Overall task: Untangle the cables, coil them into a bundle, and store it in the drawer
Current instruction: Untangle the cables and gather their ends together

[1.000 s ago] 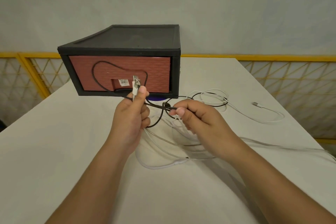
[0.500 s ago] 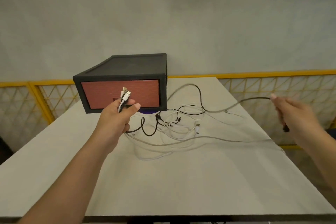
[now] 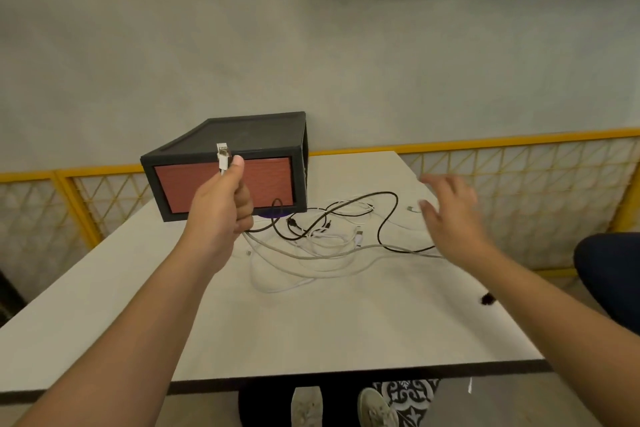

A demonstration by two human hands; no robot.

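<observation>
A tangle of white, grey and black cables lies on the white table in front of the drawer box. My left hand is raised over the table and grips the plug ends of the cables; a white USB plug sticks up above my thumb. My right hand hovers over the table's right side with fingers spread and holds nothing. A black cable loops across the pile toward the right, and its black plug end hangs off the table's right edge. The black drawer box has a red brick-pattern front, which is closed.
A yellow lattice railing runs behind and beside the table, with a grey wall beyond. A dark rounded object sits at the right past the table edge. My shoes show on the patterned floor below the near edge.
My right hand has let go of the black cable and opened; the cable has dropped onto the table. My left hand has lifted the plug ends higher. The view has tilted up and back.
</observation>
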